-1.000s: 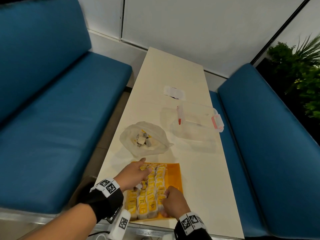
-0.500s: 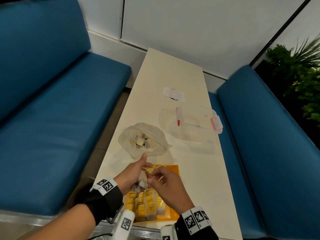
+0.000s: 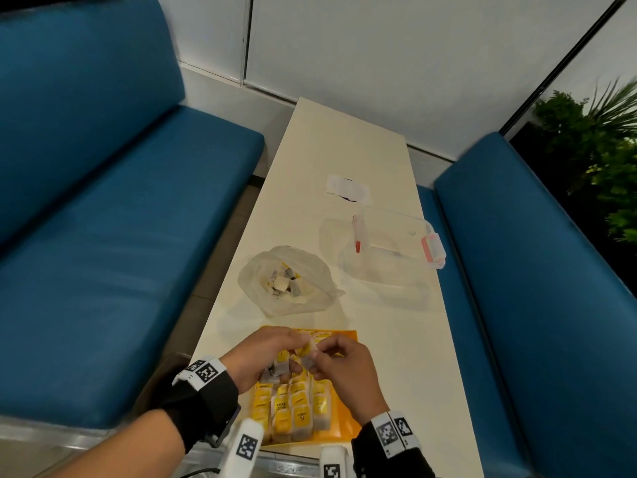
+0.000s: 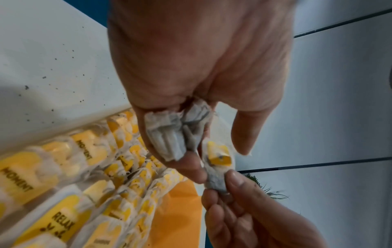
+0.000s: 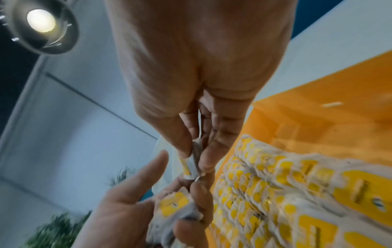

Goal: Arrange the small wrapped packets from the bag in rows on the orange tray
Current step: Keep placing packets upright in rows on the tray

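Note:
The orange tray [image 3: 346, 427] lies at the table's near end with rows of small yellow-and-white packets [image 3: 294, 407] on it. Above the tray my left hand [image 3: 265, 357] grips a bunch of grey-white packets [image 4: 167, 134] in its curled fingers. My right hand [image 3: 339, 363] pinches one packet [image 5: 192, 163] between thumb and fingers, right at the left hand's fingertips. That same packet [image 4: 217, 161] shows a yellow label in the left wrist view. The plastic bag [image 3: 286, 281] with more packets sits open just beyond the tray.
A clear plastic box [image 3: 389, 246] with pink clips stands right of the bag, its lid beside it. A white paper slip [image 3: 348, 184] lies farther back. Blue bench seats [image 3: 120, 253] flank the narrow cream table [image 3: 396, 357].
My right hand rose from the tray's near rows to meet the left hand above the tray and took hold of one packet. The left hand lifted slightly with its bunch.

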`<state>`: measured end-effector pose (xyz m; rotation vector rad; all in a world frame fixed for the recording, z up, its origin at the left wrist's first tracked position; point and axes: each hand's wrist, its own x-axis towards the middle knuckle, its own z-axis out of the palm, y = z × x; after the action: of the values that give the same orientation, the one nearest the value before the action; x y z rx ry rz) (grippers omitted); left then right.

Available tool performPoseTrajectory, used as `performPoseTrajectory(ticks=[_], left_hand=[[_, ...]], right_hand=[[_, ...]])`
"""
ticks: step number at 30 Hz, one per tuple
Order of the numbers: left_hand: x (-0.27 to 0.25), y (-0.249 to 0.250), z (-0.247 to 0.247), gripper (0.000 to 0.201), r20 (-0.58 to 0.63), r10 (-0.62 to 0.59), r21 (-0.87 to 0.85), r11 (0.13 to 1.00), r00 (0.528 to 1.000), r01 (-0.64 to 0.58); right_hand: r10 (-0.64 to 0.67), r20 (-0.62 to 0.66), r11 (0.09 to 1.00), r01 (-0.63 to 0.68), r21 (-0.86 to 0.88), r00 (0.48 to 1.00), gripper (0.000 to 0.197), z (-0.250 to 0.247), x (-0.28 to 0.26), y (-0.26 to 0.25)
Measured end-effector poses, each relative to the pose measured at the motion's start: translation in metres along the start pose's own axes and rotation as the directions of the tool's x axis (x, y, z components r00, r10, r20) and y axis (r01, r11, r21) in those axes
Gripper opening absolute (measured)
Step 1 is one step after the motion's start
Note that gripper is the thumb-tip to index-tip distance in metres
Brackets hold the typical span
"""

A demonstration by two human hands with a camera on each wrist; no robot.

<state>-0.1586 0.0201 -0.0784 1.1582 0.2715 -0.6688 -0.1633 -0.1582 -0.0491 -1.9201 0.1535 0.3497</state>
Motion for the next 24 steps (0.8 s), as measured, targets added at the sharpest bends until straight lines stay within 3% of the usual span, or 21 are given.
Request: performPoseTrajectory(ticks=[4, 6, 8, 10, 15, 20, 24], left_hand=[[-0.002, -0.003, 0.001, 0.019, -0.092, 0.114, 0.219, 0.972, 0.989, -0.091], [-0.002, -0.002, 0.002, 0.019, -0.135, 0.208, 0.353, 0.924, 0.969, -0.149], [-0.001, -0.002, 0.002, 0.015, -0.129, 0.324, 0.549, 0.810, 0.937, -0.205], [0.000, -0.002, 0.003, 0.012, -0.084, 0.386, 0.681, 0.695, 0.919, -0.230], [-0.002, -0.004, 0.010, 0.010, -0.014, 0.411, 0.757, 0.600, 0.911, -0.259], [-0.004, -0.012, 0.007, 0.012, 0.038, 0.396, 0.787, 0.554, 0.918, -0.271], [-0.004, -0.016, 0.008, 0.009, 0.039, 0.388, 0.792, 0.549, 0.921, -0.265]], right_hand=[[0.107, 0.001, 0.979, -0.105, 0.173, 0.994, 0.014, -0.005, 0.000, 0.011], [0.099, 0.009, 0.992, -0.100, 0.073, 0.995, 0.016, -0.006, 0.000, 0.015], [0.009, -0.011, 0.993, -0.010, -0.114, 1.000, 0.025, -0.010, 0.001, 0.017], [-0.081, 0.009, 0.979, 0.081, -0.185, 0.997, 0.029, -0.013, 0.000, 0.013], [-0.091, 0.076, 0.982, 0.102, -0.156, 0.993, 0.007, -0.012, -0.004, 0.006], [-0.043, 0.062, 0.994, 0.048, -0.093, 0.997, 0.005, -0.015, -0.005, 0.007], [-0.014, 0.115, 0.983, 0.034, -0.179, 0.993, 0.005, -0.015, -0.008, 0.008]])
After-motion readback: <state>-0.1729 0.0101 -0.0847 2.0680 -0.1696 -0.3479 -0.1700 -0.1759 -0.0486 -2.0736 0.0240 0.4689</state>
